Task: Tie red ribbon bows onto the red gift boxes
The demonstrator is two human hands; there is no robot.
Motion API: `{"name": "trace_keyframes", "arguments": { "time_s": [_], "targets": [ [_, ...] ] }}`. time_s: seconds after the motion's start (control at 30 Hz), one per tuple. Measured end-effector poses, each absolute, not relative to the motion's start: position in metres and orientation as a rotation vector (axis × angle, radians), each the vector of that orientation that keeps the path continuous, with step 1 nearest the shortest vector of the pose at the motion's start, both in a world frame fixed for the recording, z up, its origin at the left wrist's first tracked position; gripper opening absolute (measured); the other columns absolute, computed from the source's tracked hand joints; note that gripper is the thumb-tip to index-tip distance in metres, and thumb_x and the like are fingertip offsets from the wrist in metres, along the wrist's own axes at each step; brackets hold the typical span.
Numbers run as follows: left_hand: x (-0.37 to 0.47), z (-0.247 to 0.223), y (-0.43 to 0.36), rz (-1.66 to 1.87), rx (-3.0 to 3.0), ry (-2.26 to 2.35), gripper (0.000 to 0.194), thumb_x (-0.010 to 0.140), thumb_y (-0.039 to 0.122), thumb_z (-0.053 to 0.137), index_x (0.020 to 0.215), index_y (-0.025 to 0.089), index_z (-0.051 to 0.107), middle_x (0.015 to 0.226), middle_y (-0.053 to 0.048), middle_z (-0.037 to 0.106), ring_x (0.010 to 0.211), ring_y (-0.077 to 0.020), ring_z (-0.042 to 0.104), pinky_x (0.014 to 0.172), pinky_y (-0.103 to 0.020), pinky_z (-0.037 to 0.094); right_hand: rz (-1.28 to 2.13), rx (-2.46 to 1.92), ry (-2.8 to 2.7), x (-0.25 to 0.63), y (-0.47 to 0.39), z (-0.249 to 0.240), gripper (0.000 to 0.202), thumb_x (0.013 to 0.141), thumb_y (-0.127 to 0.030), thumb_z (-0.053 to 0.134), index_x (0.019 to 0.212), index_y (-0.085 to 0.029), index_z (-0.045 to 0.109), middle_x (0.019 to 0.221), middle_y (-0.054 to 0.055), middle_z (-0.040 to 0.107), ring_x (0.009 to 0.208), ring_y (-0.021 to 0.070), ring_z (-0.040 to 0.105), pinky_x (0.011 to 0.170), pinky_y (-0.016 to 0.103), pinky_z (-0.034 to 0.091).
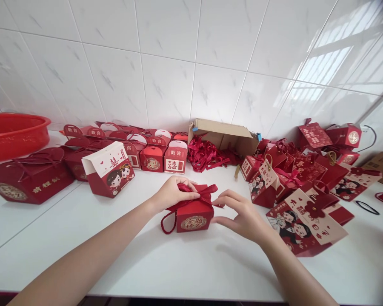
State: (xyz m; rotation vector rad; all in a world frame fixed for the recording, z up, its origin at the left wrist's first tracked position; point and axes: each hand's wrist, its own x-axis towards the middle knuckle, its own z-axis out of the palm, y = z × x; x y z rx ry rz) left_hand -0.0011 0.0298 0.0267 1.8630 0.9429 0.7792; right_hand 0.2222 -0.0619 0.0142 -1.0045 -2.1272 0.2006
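Note:
A small red gift box (194,217) with a gold emblem on its front stands upright on the white table. A red ribbon (207,193) is tied in a bow on its top, and a dark red cord loop (168,225) hangs at its left side. My left hand (175,193) pinches the ribbon at the upper left of the box, thumb and fingers closed. On the box's right side my right hand (238,212) has thumb and fingers apart. Its fingertips are by the ribbon's right tail, and the thumb tip is at the box's edge; whether they touch I cannot tell.
Several red gift boxes (153,158) line the wall, with a white-topped box (110,170) in front. Loose red ribbons (204,154) spill from a cardboard box (225,127). More gift boxes (303,221) crowd the right. A red basin (17,138) stands far left.

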Motion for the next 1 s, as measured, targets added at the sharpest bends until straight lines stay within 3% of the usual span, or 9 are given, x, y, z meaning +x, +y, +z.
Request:
{"name": "trace_keyframes", "arguments": {
  "time_s": [0.07,0.33,0.6,0.67,0.77,1.0],
  "targets": [
    [-0.001,0.026,0.03,0.803,1.844,0.935,0.024,0.063,0.039,0.077,0.069,0.016,0.072,0.1,-0.011,0.072,0.099,-0.0281,0.064,0.09,-0.038,0.046,0.101,-0.946,-2.091,0.216,-0.063,0.006,0.007,0.086,-0.018,0.061,0.092,-0.02,0.063,0.082,0.004,0.062,0.073,0.0133,0.059,0.066,0.026,0.05],
    [0.001,0.023,0.029,0.883,1.815,0.935,0.024,0.058,0.038,0.079,0.064,0.016,0.071,0.09,-0.009,0.074,0.097,-0.0288,0.065,0.09,-0.04,0.046,-0.118,-0.864,-2.165,0.194,-0.073,-0.005,0.012,0.09,-0.01,0.051,0.091,-0.017,0.061,0.075,0.006,0.06,0.068,0.0142,0.055,0.06,0.026,0.047],
    [0.002,0.021,0.03,0.853,1.806,0.928,0.021,0.059,0.036,0.079,0.062,0.017,0.07,0.09,-0.008,0.073,0.098,-0.0278,0.064,0.09,-0.038,0.046,-0.05,-0.871,-2.238,0.192,-0.076,-0.002,0.011,0.092,-0.016,0.051,0.09,-0.016,0.062,0.077,0.006,0.061,0.066,0.0131,0.055,0.059,0.024,0.046],
    [0.001,0.024,0.03,0.832,1.805,0.927,0.022,0.059,0.037,0.078,0.064,0.017,0.071,0.09,-0.008,0.073,0.096,-0.0272,0.063,0.088,-0.037,0.047,-0.033,-0.871,-2.227,0.193,-0.075,0.005,0.011,0.089,-0.026,0.058,0.087,-0.017,0.063,0.075,0.005,0.061,0.066,0.0138,0.055,0.061,0.026,0.046],
    [-0.001,0.027,0.031,0.794,1.792,0.909,0.025,0.061,0.04,0.077,0.067,0.016,0.07,0.087,-0.008,0.072,0.089,-0.025,0.063,0.081,-0.036,0.047,-0.109,-0.856,-2.158,0.187,-0.073,0.02,0.027,0.079,-0.044,0.068,0.081,-0.017,0.064,0.071,0.004,0.061,0.065,0.0155,0.053,0.063,0.03,0.044],
    [0.0,0.027,0.034,0.763,1.676,0.813,0.035,0.07,0.041,0.068,0.052,0.018,0.049,0.058,0.001,0.055,0.071,-0.0174,0.058,0.067,-0.029,0.045,-0.412,-0.973,-2.139,0.138,-0.059,0.024,0.013,0.081,-0.031,0.065,0.081,-0.017,0.066,0.078,0.006,0.062,0.074,0.0196,0.054,0.065,0.032,0.044]
  ]
}}
